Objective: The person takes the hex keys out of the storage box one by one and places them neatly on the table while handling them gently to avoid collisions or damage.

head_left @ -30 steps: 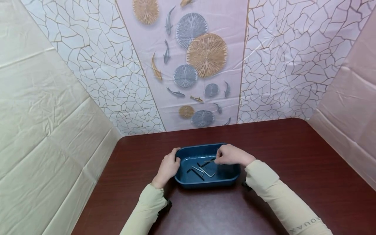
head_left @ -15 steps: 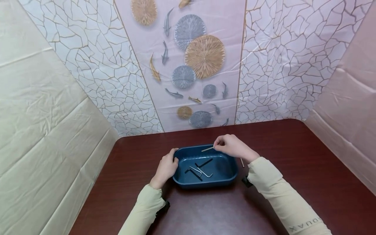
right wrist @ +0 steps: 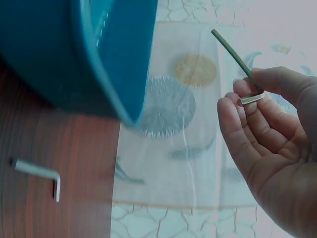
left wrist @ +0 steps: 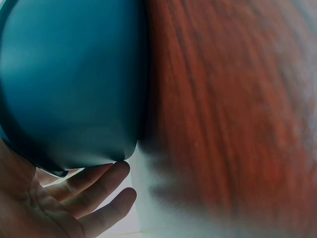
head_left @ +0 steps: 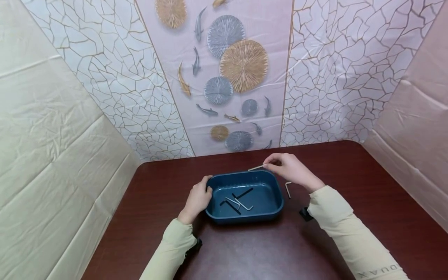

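- Clearly, the right hand pinches an L-shaped hex key of brassy metal; thumb and fingers meet near its bend, while the long straight arm juts out bare. With the tray's centre as dial and the wall at twelve, this key hangs at about one o'clock, by the far rim.
- The left hand grips the tray's end at nine o'clock, thumb over the rim and slightly bent fingers, partly spread, against the outside.
- The tray is a deep blue rectangle with rounded corners, smooth high walls and a faintly glossy floor.
- Inside the tray lie four L-shaped keys. One black key slants just at twelve from the centre; a second black key lies at eight.
- Two shiny silver ones share that loose cluster: a silver key toward eight, close by the second black one, and another silver key near six, bent end toward five.
- Outside, a pale metallic key lies on the table at three o'clock, near the tray's end.
- The table is dark red with streaked wood grain; at twelve stands a creased wall covering printed with fish and fringed discs.
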`<state>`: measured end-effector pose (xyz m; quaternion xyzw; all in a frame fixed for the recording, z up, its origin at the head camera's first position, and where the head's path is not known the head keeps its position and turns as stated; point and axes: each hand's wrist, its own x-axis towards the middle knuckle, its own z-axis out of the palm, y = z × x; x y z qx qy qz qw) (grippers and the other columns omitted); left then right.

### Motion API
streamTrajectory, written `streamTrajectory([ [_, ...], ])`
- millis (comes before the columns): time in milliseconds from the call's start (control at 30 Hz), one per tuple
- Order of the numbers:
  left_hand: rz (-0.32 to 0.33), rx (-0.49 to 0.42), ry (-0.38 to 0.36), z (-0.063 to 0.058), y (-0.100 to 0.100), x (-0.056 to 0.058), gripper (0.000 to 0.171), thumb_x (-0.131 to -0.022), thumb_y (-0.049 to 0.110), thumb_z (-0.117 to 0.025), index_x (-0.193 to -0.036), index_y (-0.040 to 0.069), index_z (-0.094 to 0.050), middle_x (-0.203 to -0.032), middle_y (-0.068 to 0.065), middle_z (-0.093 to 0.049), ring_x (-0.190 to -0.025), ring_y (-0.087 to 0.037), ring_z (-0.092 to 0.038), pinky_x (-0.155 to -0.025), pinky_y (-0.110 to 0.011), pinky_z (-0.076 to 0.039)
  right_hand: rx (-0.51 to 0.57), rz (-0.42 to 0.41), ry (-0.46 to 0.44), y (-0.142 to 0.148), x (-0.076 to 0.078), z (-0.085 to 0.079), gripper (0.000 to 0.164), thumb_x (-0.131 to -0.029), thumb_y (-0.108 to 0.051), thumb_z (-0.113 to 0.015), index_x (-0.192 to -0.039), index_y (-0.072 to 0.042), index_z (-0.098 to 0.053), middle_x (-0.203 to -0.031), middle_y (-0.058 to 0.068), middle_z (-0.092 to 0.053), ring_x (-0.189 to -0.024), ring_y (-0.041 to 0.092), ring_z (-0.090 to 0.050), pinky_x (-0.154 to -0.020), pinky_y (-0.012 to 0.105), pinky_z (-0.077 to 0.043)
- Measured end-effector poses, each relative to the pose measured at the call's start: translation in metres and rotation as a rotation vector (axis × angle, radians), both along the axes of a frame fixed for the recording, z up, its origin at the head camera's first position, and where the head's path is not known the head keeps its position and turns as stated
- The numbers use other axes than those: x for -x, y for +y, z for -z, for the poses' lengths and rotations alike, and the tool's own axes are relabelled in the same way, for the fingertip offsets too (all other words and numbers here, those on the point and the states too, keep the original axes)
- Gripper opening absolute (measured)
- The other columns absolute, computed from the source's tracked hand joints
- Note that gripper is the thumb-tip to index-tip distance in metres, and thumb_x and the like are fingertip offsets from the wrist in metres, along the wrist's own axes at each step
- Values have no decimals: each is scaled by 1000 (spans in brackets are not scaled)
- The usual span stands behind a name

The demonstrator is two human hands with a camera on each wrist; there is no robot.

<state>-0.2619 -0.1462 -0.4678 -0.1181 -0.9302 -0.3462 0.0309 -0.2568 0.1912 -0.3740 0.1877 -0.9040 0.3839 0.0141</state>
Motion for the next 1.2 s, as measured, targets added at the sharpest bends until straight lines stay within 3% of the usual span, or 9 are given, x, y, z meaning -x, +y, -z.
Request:
streamTrajectory([
  [233,-4,4,13,-2,-1,2,43,-104,10,-48,-147,8,-47,-66,-4,-48,-44,-15,-41,-48,-31,-40,47,57,-16,34,-1,-3,29,-99,-36,-65,-112,-12,-73,-101,5,-71,-89,23,-66,-78,38,-53],
  [500,-7,8,7,-2,-2,2,43,-104,10,-48,-147,8,-47,-69,-5,-49,-44,-15,-40,-49,-31,-39,88,158,-47,66,-9,-3,40,-97,-45,-65,-116,-11,-72,-105,7,-73,-93,19,-69,-87,38,-50],
  [700,-11,13,5,0,-2,1,44,-104,11,-48,-147,8,-47,-69,-5,-50,-45,-15,-42,-49,-31,-40,119,209,-55,86,-17,-2,44,-96,-47,-66,-119,-10,-71,-110,14,-72,-90,13,-71,-83,24,-49],
  [833,-11,17,7,0,-1,2,44,-104,11,-48,-147,8,-47,-69,-5,-50,-45,-15,-42,-49,-31,-39,136,215,-59,98,-21,0,42,-96,-41,-68,-121,-6,-70,-111,18,-72,-86,10,-71,-80,19,-50],
  [1000,-14,25,16,1,0,2,43,-103,10,-48,-147,8,-48,-69,-5,-50,-45,-16,-42,-49,-31,-39,107,217,-61,110,-22,5,44,-97,-40,-68,-121,-3,-70,-105,14,-74,-83,9,-71,-77,16,-49],
  [1200,-14,22,3,2,1,1,44,-104,11,-48,-147,8,-47,-70,-5,-50,-47,-16,-44,-50,-31,-40,53,184,-94,120,-20,17,40,-98,-35,-66,-121,-2,-71,-107,12,-75,-85,13,-72,-79,24,-53],
])
